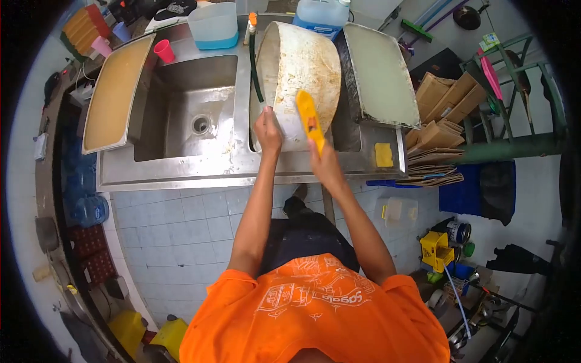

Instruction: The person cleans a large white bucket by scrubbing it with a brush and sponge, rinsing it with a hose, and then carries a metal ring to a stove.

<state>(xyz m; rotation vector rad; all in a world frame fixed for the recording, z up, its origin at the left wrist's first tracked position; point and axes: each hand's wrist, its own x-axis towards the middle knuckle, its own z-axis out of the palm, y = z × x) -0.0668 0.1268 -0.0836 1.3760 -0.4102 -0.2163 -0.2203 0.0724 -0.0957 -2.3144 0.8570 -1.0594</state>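
A large, stained metal pot (310, 66) lies on its side in the right basin of a steel sink. My left hand (268, 129) is closed on the pot's near left rim. In my right hand (327, 163) is a yellow scrub brush (310, 120), its head against the pot's outer wall; its bristles are hidden. Brownish stains mark the pot wall around the brush. A dark green hose (254, 69) hangs from the orange-topped tap (252, 23), ending just above my left hand.
A tray of tan liquid (118, 97) stands left of the left basin (203, 100), and a tray of cloudy liquid (381, 72) at right. A yellow sponge (384, 155) lies on the right ledge. Behind are a blue-liquid tub (213, 27), a jug (321, 17) and a pink cup (164, 51).
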